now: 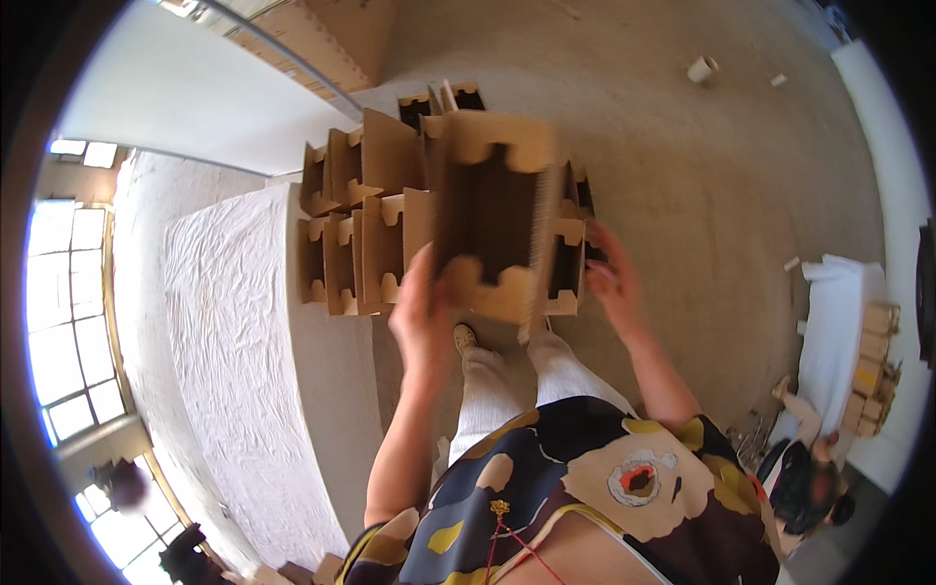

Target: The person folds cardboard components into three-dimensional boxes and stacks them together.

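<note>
Hanging in front of the body in the head view, the open carton [492, 210], a brown cardboard piece with notched flaps, partly hides the rows of similar boxes [393, 153] behind it. The left hand [421, 307] appears to grip it low on its left side, fingers wrapped at the wall, though blur hides how firmly. The right hand [614, 273] is apart from that carton, its fingers loosely spread and half curled; whether they touch a box behind, I cannot tell. With seemingly only one hand bearing it, off to one side, the carton could swing or twist and slip, and a tight squeeze might buckle the thin wall. Its lower flap or right edge could also catch the upright flaps of the boxes, pushing their rows askew. Being so near, it may block the person's view of the shoe [465, 337] and the floor [721, 195], inviting a misplaced step.
</note>
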Available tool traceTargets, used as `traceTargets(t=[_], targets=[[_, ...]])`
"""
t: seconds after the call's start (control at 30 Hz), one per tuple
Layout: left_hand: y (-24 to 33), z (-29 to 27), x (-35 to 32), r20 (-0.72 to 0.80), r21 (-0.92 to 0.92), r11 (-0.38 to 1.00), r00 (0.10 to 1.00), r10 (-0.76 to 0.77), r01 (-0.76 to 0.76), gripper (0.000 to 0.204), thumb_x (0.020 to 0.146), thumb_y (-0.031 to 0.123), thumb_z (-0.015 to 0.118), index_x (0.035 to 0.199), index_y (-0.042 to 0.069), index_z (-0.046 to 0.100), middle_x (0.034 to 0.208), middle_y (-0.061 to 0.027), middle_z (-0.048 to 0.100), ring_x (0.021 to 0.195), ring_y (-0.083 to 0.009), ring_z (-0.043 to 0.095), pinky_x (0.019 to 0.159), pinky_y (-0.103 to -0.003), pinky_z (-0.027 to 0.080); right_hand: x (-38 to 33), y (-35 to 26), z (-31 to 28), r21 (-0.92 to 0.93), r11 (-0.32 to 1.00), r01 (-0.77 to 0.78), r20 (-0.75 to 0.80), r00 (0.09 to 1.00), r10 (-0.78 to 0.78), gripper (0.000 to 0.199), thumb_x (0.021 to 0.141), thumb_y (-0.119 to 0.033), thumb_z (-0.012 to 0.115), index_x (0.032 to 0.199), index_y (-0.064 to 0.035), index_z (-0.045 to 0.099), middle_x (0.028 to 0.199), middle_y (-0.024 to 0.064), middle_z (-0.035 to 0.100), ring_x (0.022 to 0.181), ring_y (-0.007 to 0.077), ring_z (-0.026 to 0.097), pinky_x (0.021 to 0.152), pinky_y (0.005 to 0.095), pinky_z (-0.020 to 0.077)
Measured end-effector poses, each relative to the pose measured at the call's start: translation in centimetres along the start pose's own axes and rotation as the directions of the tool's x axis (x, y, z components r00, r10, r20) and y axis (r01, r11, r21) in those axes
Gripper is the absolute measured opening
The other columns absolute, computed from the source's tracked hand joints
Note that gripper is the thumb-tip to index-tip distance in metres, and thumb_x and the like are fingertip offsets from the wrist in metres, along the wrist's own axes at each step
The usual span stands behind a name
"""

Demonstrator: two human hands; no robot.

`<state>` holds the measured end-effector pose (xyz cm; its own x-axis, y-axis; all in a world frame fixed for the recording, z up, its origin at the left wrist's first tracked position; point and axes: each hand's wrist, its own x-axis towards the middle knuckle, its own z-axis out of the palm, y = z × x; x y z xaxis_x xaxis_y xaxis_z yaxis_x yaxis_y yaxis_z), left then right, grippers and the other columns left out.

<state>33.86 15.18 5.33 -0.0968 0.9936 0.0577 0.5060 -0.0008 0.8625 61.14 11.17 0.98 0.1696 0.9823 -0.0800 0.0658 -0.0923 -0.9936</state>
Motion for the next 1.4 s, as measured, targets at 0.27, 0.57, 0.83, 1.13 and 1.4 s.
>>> traceTargets(t=[0.27,0.57,0.83,1.13,1.4], targets=[[1.0,14.6,6.3,0.187,0.111,0.961,0.955,0.229,-0.253,0.065,0.076,-0.007,0.063,0.137,0.005,0.046,0.118,-0.0162,0.059,0.100,-0.0404,0.061,0.085,-0.047,0.052,8.5,-1.7,-3.2,-0.021,0.997,0.072,-0.030,0.997,-0.073,0.092,0.085,-0.045,0.075,0.154,-0.0042,0.029,0.151,0.0145,0.042,0.136,0.0293,0.045,0.110,0.0408,0.0390],[-1.3,19.0,9.2,0.211,0.186,0.970,0.970,0.119,-0.159,0.060,0.087,0.005,0.063,0.143,0.008,0.043,0.141,-0.0146,0.050,0.124,-0.0371,0.050,0.100,-0.044,0.047,19.9,10.0,-5.0,-0.505,0.859,-0.091,-0.189,0.982,-0.007,0.042,0.087,-0.004,0.045,0.127,0.0048,0.052,0.108,0.0211,0.065,0.098,0.0294,0.062,0.089,0.0380,0.0475],[-5.9,11.8,2.8,0.253,0.254,0.963,0.967,0.029,-0.095,0.057,0.087,0.007,0.065,0.141,0.006,0.046,0.143,-0.0121,0.050,0.128,-0.0343,0.048,0.105,-0.040,0.044,27.7,7.6,-3.0,-0.378,0.923,-0.064,-0.047,0.998,0.050,0.043,0.084,-0.002,0.045,0.125,0.0055,0.054,0.114,0.0242,0.066,0.105,0.0362,0.062,0.092,0.0392,0.0464],[-10.6,6.5,-7.8,0.298,0.356,0.931,0.935,-0.192,0.078,0.049,0.082,0.002,0.064,0.131,0.003,0.055,0.135,-0.0145,0.055,0.120,-0.0364,0.053,0.100,-0.042,0.047,27.2,18.3,4.9,-0.677,0.731,-0.085,-0.162,0.986,-0.036,0.043,0.089,-0.011,0.050,0.128,0.0051,0.049,0.116,0.0335,0.061,0.110,0.0494,0.058,0.096,0.0524,0.0468],[-14.2,2.7,-12.3,0.168,0.455,0.855,0.919,-0.355,0.247,0.047,0.080,0.002,0.065,0.127,0.004,0.056,0.132,-0.0128,0.057,0.117,-0.0359,0.055,0.098,-0.042,0.049,26.3,19.9,6.3,-0.644,0.690,-0.330,0.023,0.893,0.449,0.099,0.089,-0.057,0.063,0.155,0.0005,0.019,0.157,0.0239,0.030,0.145,0.0357,0.032,0.118,0.0440,0.0301]])
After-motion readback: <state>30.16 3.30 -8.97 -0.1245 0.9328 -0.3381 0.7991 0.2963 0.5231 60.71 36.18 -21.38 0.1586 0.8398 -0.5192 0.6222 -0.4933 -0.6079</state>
